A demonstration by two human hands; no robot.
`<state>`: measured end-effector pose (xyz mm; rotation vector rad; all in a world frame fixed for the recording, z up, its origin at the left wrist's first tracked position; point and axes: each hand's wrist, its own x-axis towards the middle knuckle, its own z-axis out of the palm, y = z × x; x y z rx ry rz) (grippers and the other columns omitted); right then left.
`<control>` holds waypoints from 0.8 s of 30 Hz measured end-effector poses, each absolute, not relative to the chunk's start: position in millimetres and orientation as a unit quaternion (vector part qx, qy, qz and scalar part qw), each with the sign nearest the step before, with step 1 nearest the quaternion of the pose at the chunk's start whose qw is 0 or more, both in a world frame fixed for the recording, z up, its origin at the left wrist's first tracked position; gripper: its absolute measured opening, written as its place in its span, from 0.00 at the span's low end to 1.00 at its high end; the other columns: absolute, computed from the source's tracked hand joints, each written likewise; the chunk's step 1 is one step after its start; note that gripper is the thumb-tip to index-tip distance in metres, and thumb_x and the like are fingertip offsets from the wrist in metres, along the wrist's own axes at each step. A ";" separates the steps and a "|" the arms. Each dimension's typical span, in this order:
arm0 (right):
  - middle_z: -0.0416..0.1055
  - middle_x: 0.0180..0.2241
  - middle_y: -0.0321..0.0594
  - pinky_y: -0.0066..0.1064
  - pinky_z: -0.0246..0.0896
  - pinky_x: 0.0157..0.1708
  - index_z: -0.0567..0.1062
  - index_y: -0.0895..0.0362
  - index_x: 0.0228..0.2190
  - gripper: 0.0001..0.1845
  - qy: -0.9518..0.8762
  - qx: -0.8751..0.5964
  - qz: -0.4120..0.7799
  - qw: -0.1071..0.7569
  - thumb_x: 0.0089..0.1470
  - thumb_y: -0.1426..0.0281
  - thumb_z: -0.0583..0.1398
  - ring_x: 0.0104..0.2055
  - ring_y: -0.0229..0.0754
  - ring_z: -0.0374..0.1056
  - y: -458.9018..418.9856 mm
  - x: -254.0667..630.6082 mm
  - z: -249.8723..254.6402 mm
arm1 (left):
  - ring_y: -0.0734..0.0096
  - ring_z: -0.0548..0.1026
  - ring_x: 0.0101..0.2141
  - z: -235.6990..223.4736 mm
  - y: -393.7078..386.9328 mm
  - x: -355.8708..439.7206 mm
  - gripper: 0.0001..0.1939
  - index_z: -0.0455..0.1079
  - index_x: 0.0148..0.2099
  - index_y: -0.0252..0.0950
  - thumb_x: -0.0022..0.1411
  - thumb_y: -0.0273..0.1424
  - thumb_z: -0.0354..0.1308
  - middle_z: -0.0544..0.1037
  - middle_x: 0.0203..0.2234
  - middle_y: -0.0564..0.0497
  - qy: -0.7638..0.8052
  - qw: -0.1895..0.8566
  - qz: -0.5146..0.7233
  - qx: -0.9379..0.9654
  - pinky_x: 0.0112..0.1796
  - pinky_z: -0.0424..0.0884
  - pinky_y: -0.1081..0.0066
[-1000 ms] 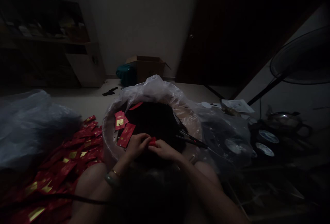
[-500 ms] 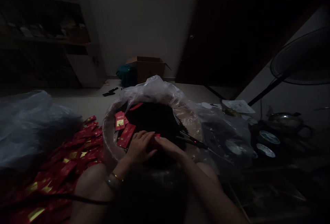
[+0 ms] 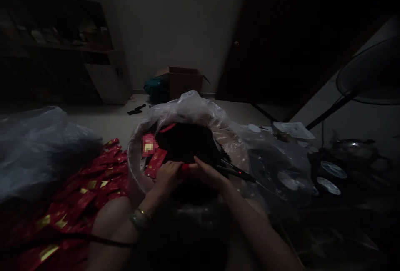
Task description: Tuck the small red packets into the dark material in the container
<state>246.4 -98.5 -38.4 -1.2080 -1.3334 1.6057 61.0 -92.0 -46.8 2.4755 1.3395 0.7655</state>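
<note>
My left hand [image 3: 167, 177] and my right hand [image 3: 208, 173] meet over a round basin [image 3: 134, 167] lined with clear plastic. Both pinch a small red packet [image 3: 185, 169] between their fingertips. The basin holds a dark heap of loose material [image 3: 187, 144], probably tea leaves. A few red packets [image 3: 155, 162] lie on its left inner side. A pair of scissors [image 3: 236, 171] rests on the basin's right rim, just beyond my right hand. A bangle sits on my left wrist.
A big pile of red and gold packets [image 3: 78, 187] covers the floor at left, beside a blue-grey plastic bag [image 3: 37, 146]. A cardboard box [image 3: 183, 80] stands by the far wall. Tape rolls [image 3: 333, 173], a kettle and a fan [image 3: 371, 75] are at right.
Both hands kept working the small red packet over the basin, the fingers shifting from a flat cover to a pinch. The view has drifted slightly.
</note>
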 end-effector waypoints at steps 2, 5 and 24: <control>0.76 0.36 0.50 0.39 0.65 0.41 0.77 0.61 0.34 0.42 -0.532 -0.498 0.571 0.377 0.54 0.39 0.40 0.41 0.48 0.72 -83.3 257.6 -32.5 | 0.58 0.74 0.41 -42.6 -87.1 52.7 0.20 0.71 0.47 0.37 0.48 0.27 0.64 0.78 0.40 0.46 0.491 0.130 0.292 0.811 0.41 0.69 0.64; 0.67 0.54 0.54 0.46 0.52 0.56 0.72 0.59 0.49 0.41 -0.559 -0.603 0.379 0.425 0.51 0.40 0.48 0.58 0.53 0.61 -52.3 264.5 -32.9 | 0.58 0.74 0.41 -35.4 -78.3 39.2 0.19 0.72 0.45 0.37 0.48 0.31 0.65 0.78 0.38 0.46 0.535 0.141 0.362 0.750 0.41 0.70 0.64; 0.66 0.49 0.52 0.55 0.53 0.51 0.73 0.54 0.48 0.35 -0.929 -0.365 0.021 -0.055 0.49 0.43 0.56 0.53 0.58 0.59 -87.5 174.7 -53.5 | 0.65 0.76 0.32 -23.0 -63.3 21.4 0.25 0.74 0.42 0.33 0.43 0.42 0.66 0.77 0.31 0.48 0.602 0.190 0.513 0.582 0.33 0.72 0.68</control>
